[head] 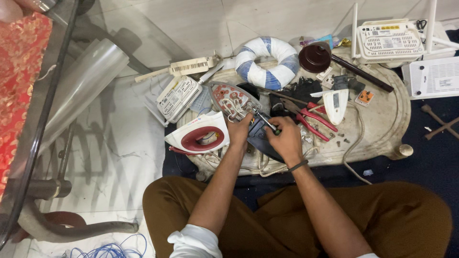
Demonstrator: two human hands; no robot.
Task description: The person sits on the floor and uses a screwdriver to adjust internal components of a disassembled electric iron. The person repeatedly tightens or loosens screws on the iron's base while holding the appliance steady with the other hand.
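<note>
A slim metal-shafted screwdriver point(266, 123) is gripped by the right hand point(286, 140) just right of the left hand point(239, 132), which is closed on the opened grey iron soleplate point(233, 101); screw removal appears underway, and steady tip seating is called for.

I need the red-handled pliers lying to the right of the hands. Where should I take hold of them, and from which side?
Take the red-handled pliers by the two red handles, coming from the lower right. They lie flat on the white board with the dark jaws pointing up-left toward the right hand, while the handles splay apart toward open board, so that end looks free of clutter.
</note>
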